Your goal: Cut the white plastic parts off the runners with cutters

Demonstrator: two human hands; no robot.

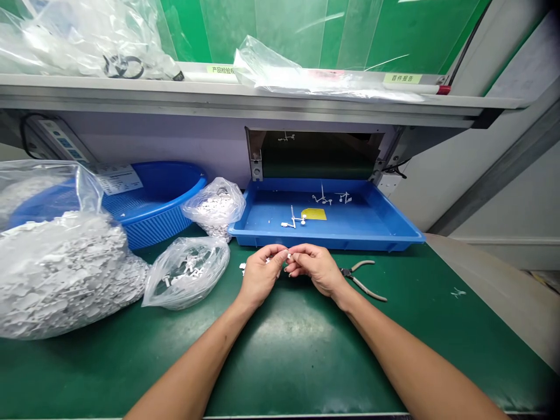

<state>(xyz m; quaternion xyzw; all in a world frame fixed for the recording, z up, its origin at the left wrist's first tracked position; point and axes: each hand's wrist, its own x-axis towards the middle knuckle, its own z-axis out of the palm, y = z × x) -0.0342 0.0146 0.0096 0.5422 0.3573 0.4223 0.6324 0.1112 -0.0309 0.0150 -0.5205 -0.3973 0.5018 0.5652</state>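
My left hand (261, 277) and my right hand (320, 271) meet just in front of the blue tray (324, 240). Thumbs and fingertips of both pinch a small white plastic part (289, 255), mostly hidden by the fingers. More white plastic (242, 266) shows just left of my left hand; I cannot tell if it joins the held part. Branched white plastic sprues (294, 219) lie in the tray beside a yellow tag (315, 214). Right of my right hand, cutting pliers (365, 283) rest with their handles spread, their tips partly hidden by that hand.
On the left stand a large bag of white pieces (65, 274), an opened smaller bag (188, 277), another small bag (215, 204) and a blue basket (161, 216). A conveyor opening (319, 157) is behind the tray. A shelf (219, 99) overhangs the green bench (297, 361). A white scrap (457, 293) lies right.
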